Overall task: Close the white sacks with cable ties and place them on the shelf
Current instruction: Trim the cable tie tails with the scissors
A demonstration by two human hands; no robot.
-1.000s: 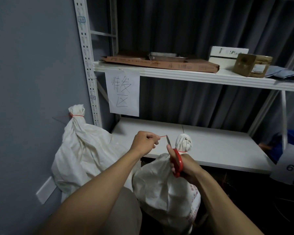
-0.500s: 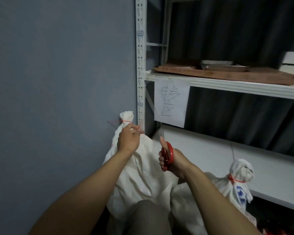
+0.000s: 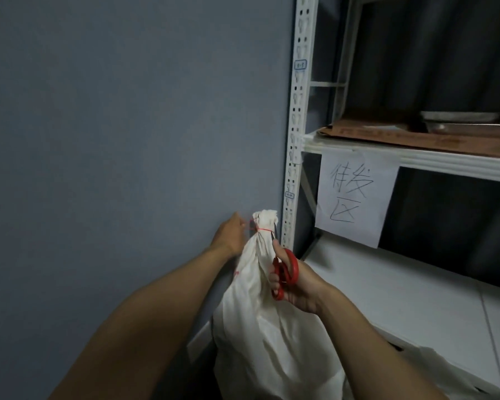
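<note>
A white sack [image 3: 272,327] leans against the blue-grey wall beside the shelf's upright. A red cable tie [image 3: 261,228] cinches its bunched neck. My left hand [image 3: 228,235] pinches the loose tail of the tie at the sack's left side. My right hand [image 3: 296,282] grips red-handled scissors [image 3: 285,269], whose blades point up to the right side of the neck, by the tie. Part of a second white sack [image 3: 439,368] shows at the lower right, below the shelf edge.
The white metal shelf unit [image 3: 416,290] fills the right, its perforated upright [image 3: 296,140] just behind the sack. A paper sign [image 3: 355,194] hangs from the upper board, which carries flat cardboard [image 3: 422,137] and a metal tray [image 3: 462,119]. The wall lies to the left.
The view has swung left from the sack by the shelf. Both hands have moved to the sack by the wall; my left hand took its tie tail and the scissors rose to its neck.
</note>
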